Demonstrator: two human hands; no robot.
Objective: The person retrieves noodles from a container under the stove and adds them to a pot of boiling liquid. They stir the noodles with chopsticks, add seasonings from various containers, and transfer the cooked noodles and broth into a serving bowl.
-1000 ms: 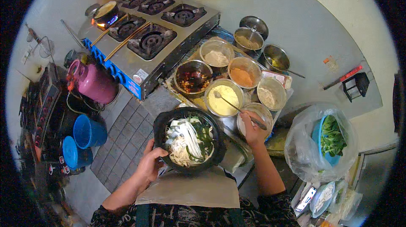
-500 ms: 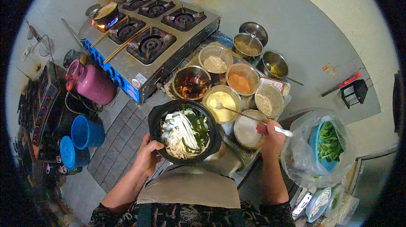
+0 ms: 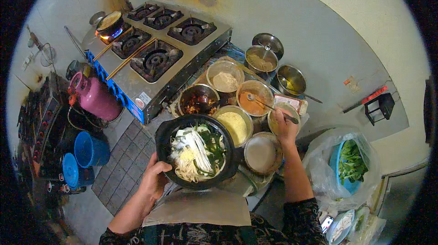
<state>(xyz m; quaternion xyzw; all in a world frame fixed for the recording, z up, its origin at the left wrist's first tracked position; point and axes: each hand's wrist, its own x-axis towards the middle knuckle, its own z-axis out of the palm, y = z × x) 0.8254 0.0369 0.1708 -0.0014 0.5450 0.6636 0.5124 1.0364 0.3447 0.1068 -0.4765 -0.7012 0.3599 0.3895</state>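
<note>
My left hand (image 3: 154, 179) is closed on the left edge of a black pot (image 3: 231, 165), held tilted toward me. Noodles (image 3: 197, 174), long white strips (image 3: 200, 144) and dark green leaves (image 3: 212, 147) fill it, with a small heap of yellow granules (image 3: 186, 155) on top. My right hand (image 3: 286, 128) grips a long-handled spoon (image 3: 263, 104), its tip in a bowl of orange powder (image 3: 254, 105). Close by are a bowl of yellow granules (image 3: 234, 127), a container of white grains (image 3: 261, 153) and, under my right hand, a partly hidden bowl (image 3: 273, 124).
Further bowls hold dark red chilli-like pieces (image 3: 199, 101) and beige powder (image 3: 225, 82). Behind them stand steel pots (image 3: 292, 80). A stove (image 3: 191, 46) has a pot (image 3: 109, 25) over a lit flame. At right is a bagged blue basin of greens (image 3: 353, 163); at left, a pink gas cylinder (image 3: 98, 99).
My right hand has moved the spoon up and away from the yellow granules into the orange powder. Yellow granules now lie on the pot's contents. My left hand still holds the pot.
</note>
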